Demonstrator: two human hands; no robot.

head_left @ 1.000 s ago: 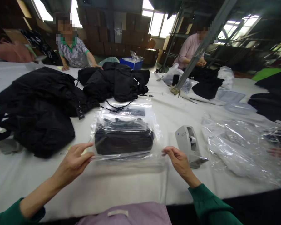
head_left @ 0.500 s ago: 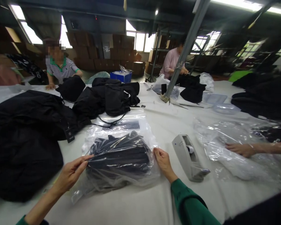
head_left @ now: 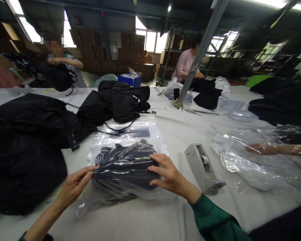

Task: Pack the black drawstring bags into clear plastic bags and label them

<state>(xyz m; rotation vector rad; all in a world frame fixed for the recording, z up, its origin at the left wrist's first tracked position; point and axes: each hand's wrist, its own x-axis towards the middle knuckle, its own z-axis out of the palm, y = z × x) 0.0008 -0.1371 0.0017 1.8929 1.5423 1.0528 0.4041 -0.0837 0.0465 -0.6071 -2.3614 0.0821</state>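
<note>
A clear plastic bag point(head_left: 122, 195) lies on the white table in front of me, with a folded black drawstring bag point(head_left: 130, 164) inside it. My left hand point(head_left: 76, 184) pinches the left edge of the plastic between thumb and fingers. On the right side of the package rests my right hand point(head_left: 167, 172), its fingers spread over the plastic. The upper part of the plastic bag lies flat behind the black bundle and bears a printed text block point(head_left: 130, 134). Just to the right stands a grey tape dispenser point(head_left: 203, 169).
Black fabric bags point(head_left: 22, 150) are heaped at left, with more black bags point(head_left: 115, 102) behind the package. At right, a co-worker's hand point(head_left: 262, 149) is at loose clear plastic point(head_left: 256, 170). Two people work across the table point(head_left: 175, 125), near a metal post point(head_left: 203, 50).
My right hand has let go of the plastic's right edge and moved left onto the package with fingers spread. My left hand stays put. The person at far left has lifted a black bag.
</note>
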